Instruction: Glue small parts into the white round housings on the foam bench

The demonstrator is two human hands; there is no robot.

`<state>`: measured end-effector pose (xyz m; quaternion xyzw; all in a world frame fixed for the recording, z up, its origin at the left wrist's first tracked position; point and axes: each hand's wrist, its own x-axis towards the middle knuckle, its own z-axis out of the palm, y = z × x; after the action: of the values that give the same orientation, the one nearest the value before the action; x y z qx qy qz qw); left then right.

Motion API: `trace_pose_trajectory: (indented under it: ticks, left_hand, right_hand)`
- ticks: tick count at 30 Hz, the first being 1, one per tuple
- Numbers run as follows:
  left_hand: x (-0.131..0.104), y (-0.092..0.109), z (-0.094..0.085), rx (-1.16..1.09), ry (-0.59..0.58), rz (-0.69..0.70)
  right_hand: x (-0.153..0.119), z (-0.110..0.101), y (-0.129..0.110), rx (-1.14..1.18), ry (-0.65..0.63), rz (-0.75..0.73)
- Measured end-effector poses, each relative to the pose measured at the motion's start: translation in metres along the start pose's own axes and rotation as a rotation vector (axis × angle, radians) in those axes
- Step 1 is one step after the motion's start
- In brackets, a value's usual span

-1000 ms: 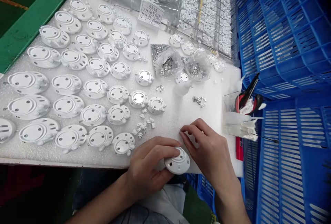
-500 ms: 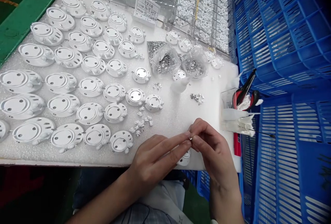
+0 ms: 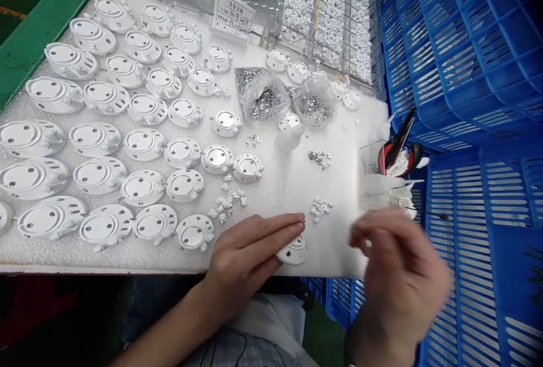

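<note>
Left hand (image 3: 250, 248): my grip grasps a white round base (image 3: 292, 256) near the front edge of the surface (image 3: 280, 191).
Right hand (image 3: 401, 271): blurred; I cannot tell its grip state.
Small white pieces (image 3: 321, 208): piled just beyond the base.

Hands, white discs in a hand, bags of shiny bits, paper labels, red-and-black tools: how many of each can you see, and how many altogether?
Hands: 2 (left hand, right hand)
White disc in the left hand: 1
Bags of shiny bits: 2
Paper label: 1
Red-and-black tool: 1
Total: 7
</note>
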<state>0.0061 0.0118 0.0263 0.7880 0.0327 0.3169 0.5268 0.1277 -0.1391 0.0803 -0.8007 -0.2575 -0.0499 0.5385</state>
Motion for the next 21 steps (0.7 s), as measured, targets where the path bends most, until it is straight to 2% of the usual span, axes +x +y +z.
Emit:
trace_pose_trajectory:
  ticks: [3,4,5,7,11,16,21]
  left_hand:
    - [0.005,0.001,-0.010,-0.254,-0.029,-0.232]
    - [0.006,0.001,-0.013,-0.326,-0.024,-0.273]
    - [0.007,0.000,-0.014,-0.379,-0.032,-0.322]
    - [0.009,-0.001,-0.014,-0.454,-0.063,-0.377]
    - [0.008,0.000,-0.006,-0.534,-0.061,-0.375]
    - [0.006,0.001,0.005,-0.609,-0.092,-0.372]
    - [0.005,-0.004,0.010,-0.667,-0.091,-0.442]
  right_hand:
    - [0.010,-0.023,0.014,-0.034,0.585,-0.263]
    - [0.013,-0.032,0.020,-0.051,0.701,-0.301]
    - [0.016,-0.041,0.027,-0.066,0.743,-0.303]
    - [0.018,-0.054,0.040,-0.062,0.704,-0.208]
    - [0.016,-0.061,0.054,-0.161,0.459,0.027]
    - [0.022,-0.056,0.059,-0.436,0.375,-0.073]
    - [0.036,-0.059,0.060,-0.501,0.339,-0.090]
